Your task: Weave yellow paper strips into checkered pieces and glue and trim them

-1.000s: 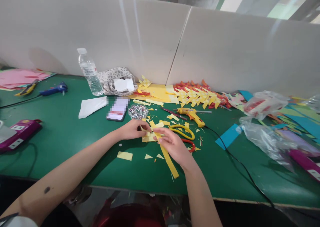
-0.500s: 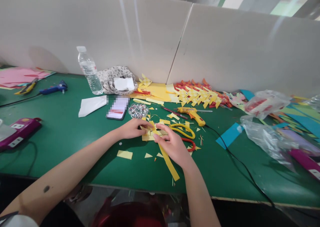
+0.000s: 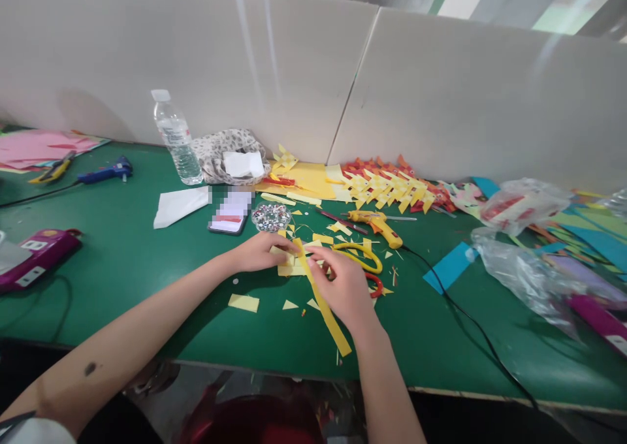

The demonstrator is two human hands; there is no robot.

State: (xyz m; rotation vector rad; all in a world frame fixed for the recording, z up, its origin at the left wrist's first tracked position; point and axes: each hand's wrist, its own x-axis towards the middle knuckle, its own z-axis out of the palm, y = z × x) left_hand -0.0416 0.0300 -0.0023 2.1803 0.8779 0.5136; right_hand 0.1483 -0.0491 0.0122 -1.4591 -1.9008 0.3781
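While my left hand and right hand curl either side of a long yellow paper strip, I can't tell which grips it.

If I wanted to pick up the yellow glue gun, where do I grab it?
I'd hold the yellow glue gun by its handle, coming from the near right. The handle angles toward the table's near edge, while the nozzle points left, so your fingers would stay away from the tip. Mind the black cord trailing from the handle's end.
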